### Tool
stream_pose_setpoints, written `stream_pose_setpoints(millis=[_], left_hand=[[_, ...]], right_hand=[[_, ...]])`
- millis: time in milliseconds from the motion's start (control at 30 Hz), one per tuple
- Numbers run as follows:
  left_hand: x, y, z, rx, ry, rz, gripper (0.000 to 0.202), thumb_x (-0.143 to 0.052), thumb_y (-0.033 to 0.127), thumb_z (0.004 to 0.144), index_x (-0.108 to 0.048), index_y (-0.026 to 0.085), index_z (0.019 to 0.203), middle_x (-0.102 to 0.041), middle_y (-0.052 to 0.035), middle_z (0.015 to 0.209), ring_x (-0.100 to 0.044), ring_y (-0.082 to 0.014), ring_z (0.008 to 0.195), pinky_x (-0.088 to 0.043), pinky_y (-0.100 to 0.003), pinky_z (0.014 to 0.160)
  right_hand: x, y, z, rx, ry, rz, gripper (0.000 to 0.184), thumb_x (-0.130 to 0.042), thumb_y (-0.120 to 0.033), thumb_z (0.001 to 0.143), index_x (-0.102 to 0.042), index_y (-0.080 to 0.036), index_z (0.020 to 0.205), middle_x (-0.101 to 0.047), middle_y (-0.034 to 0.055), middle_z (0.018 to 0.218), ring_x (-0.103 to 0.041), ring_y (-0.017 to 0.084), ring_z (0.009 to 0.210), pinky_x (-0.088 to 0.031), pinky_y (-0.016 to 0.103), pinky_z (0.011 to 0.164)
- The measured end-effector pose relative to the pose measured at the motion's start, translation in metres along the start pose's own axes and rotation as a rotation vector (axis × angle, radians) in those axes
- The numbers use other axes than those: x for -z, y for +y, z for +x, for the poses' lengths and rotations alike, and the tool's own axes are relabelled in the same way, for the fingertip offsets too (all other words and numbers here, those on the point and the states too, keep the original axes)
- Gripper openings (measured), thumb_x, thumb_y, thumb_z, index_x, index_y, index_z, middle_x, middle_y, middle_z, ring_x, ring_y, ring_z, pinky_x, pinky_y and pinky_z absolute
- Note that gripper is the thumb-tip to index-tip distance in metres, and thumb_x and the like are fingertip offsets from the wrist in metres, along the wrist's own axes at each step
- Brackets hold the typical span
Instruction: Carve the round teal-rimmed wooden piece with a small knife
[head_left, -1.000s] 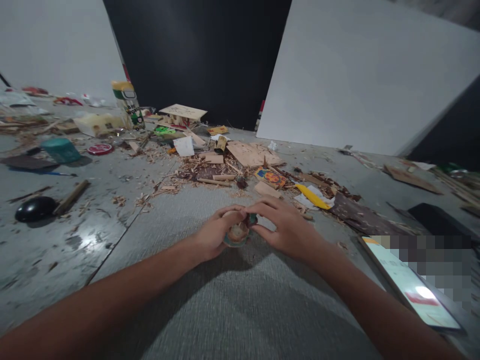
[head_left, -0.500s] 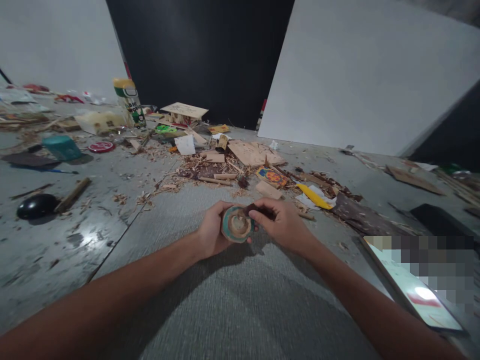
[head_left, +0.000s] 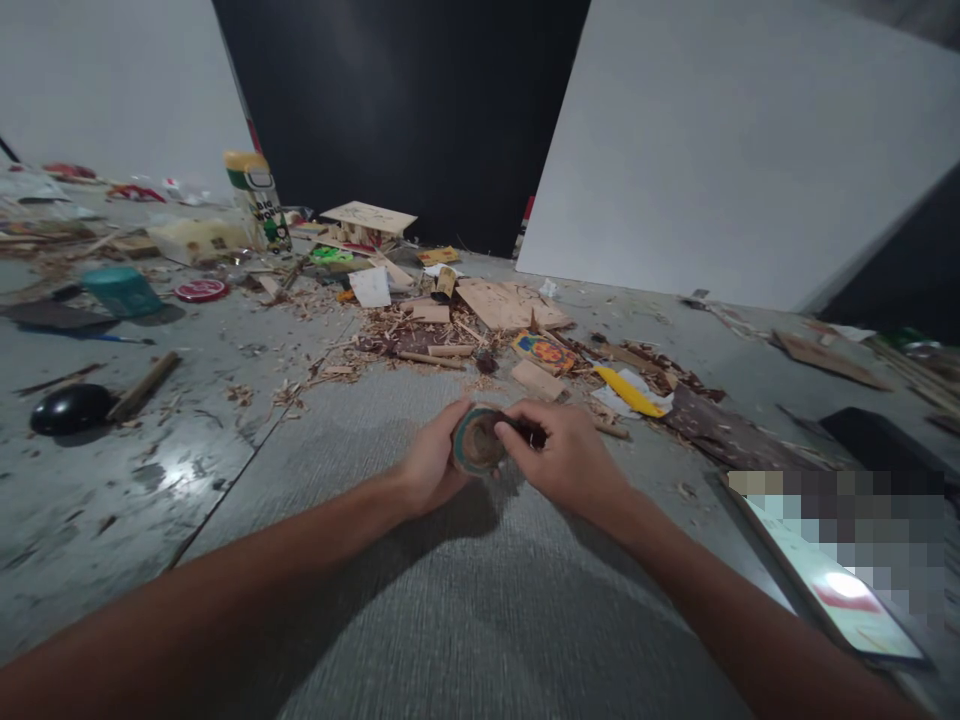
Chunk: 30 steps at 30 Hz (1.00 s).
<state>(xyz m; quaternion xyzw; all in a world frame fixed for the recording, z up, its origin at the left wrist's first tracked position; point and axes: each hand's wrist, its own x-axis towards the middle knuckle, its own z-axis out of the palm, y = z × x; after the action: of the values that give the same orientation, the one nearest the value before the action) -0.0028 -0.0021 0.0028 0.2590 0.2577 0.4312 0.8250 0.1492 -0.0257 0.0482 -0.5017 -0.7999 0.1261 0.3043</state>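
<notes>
My left hand point(head_left: 431, 462) is closed around the side of a small round dish-like piece point(head_left: 474, 452) with a teal band along its rim and a brown, hollowed middle. Its open face is turned up towards me. In the right hand point(head_left: 571, 450), thumb and fingers pinch a small dark brown piece point(head_left: 531, 432), whose kind I cannot make out. The right fingertips lie at the right edge of the round piece, over its hollow. Both hands are just above the grey floor point(head_left: 450, 620), in the middle of the view.
Wood shavings point(head_left: 330, 355), a wooden board point(head_left: 510, 303) and a yellow strip point(head_left: 628, 391) lie beyond my hands. To the left are a black dome-shaped object point(head_left: 73, 409) and a teal container point(head_left: 120, 291). A tablet-like screen point(head_left: 840, 590) lies at right, beside dark bark point(head_left: 739, 430).
The round piece has tilted and shifted slightly right and up in my left hand. The right fingers with the dark piece now sit further over its hollow.
</notes>
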Motion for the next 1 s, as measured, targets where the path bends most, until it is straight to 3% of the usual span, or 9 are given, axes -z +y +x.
stream_pose_setpoints(millis=[100,300,600,867,1000], left_hand=[[0.001,-0.002,0.000,-0.031,-0.032,0.010,0.045,-0.032,0.031,0.098,-0.065,0.013,0.072,-0.059,-0.0052,0.063,-0.053,-0.0145,0.057,-0.045,-0.028,0.055],[-0.003,-0.003,-0.002,-0.079,-0.070,0.018,0.033,-0.046,0.030,0.091,-0.063,0.013,0.068,-0.057,-0.0034,0.060,-0.053,-0.0133,0.058,-0.044,-0.025,0.059],[0.002,-0.004,-0.001,-0.071,-0.056,0.032,0.046,-0.030,0.032,0.097,-0.063,0.014,0.069,-0.056,-0.0052,0.060,-0.051,-0.0148,0.056,-0.042,-0.027,0.054],[0.007,-0.002,0.000,-0.072,-0.100,0.071,0.036,-0.044,0.036,0.092,-0.063,0.014,0.071,-0.055,-0.0043,0.061,-0.052,-0.0149,0.059,-0.043,-0.027,0.056],[0.007,-0.002,-0.001,-0.072,-0.095,0.056,0.037,-0.044,0.035,0.094,-0.064,0.013,0.073,-0.058,-0.0054,0.064,-0.053,-0.0151,0.059,-0.044,-0.027,0.057]], right_hand=[[-0.002,-0.006,0.000,-0.091,-0.049,0.083,0.017,-0.056,-0.019,0.085,-0.062,-0.017,0.070,-0.055,-0.0018,0.055,-0.046,0.011,0.051,-0.031,0.025,0.051],[-0.006,-0.009,0.004,-0.313,-0.140,0.391,0.015,-0.054,-0.019,0.084,-0.054,-0.019,0.069,-0.054,-0.0024,0.058,-0.053,0.011,0.054,-0.039,0.022,0.050],[-0.013,-0.005,0.001,-0.167,-0.054,0.355,0.013,-0.052,-0.018,0.087,-0.059,-0.018,0.076,-0.060,-0.0006,0.063,-0.056,0.013,0.057,-0.041,0.024,0.055],[-0.009,-0.004,0.001,-0.100,-0.026,0.204,0.014,-0.055,-0.015,0.086,-0.068,-0.017,0.083,-0.069,0.0022,0.072,-0.058,0.015,0.064,-0.040,0.026,0.059],[-0.006,-0.008,0.002,-0.126,-0.061,0.127,0.014,-0.056,-0.016,0.086,-0.065,-0.017,0.075,-0.062,0.0001,0.062,-0.051,0.013,0.056,-0.034,0.026,0.054]])
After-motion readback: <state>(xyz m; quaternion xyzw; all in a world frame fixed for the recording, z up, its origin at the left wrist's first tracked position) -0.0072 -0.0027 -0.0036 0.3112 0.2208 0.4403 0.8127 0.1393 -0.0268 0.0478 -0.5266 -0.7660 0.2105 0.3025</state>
